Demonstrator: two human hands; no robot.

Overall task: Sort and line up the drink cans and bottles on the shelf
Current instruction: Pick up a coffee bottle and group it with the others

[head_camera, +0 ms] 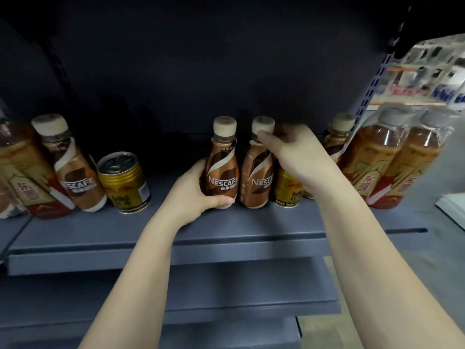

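Two brown Nescafe bottles stand side by side mid-shelf. My left hand (195,195) wraps the lower body of the left bottle (222,170). My right hand (297,152) grips the neck of the right bottle (256,177), thumb just under its cap. A gold can (286,190) stands right behind that bottle, mostly hidden by my right hand. Another Nescafe bottle (74,170) and a gold can (124,182) stand at the left. A fourth Nescafe bottle (337,137) shows behind my right wrist.
Amber tea bottles (392,162) stand at the shelf's right end, and more tea bottles (20,172) at the far left. The grey shelf (100,230) has a lower shelf board (226,293) beneath. A perforated upright (372,86) borders the right side.
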